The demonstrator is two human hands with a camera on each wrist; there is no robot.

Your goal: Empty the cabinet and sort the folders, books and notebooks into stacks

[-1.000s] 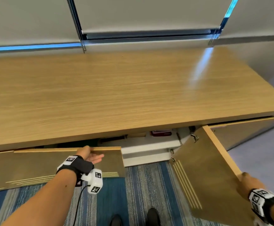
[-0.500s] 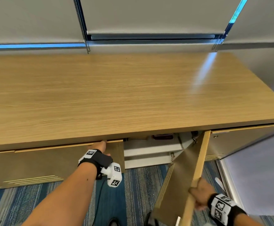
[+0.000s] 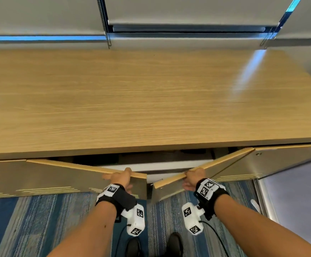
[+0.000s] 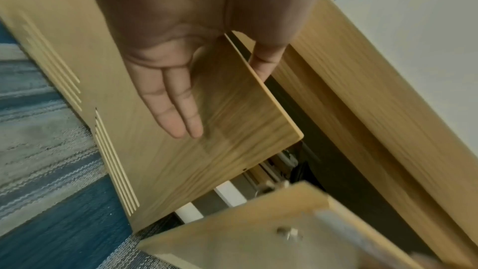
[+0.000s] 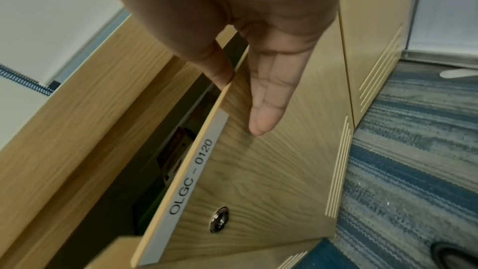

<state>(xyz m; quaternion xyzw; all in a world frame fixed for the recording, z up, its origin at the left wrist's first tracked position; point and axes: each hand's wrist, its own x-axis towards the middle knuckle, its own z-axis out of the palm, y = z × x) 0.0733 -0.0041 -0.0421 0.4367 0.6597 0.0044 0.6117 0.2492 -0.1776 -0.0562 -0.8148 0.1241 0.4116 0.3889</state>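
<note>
The low wooden cabinet has two doors ajar, meeting in a shallow V. My left hand pinches the top edge of the left door. Its fingers lie straight on the door's front and the thumb sits behind the edge. My right hand holds the right door the same way, with the thumb at the top edge. That door carries a label "OLGC - 0120" and a round lock. Between the doors a white shelf shows. Folders, books and notebooks are hidden in the dark interior.
Blue striped carpet lies under my black shoes. A further shut cabinet door stands to the right, beside a pale wall panel. The wooden top is bare. Blind chains hang behind it.
The right door has swung from wide open back to nearly shut, my right hand moving with it. The left door now stands further out, and my head has come closer.
</note>
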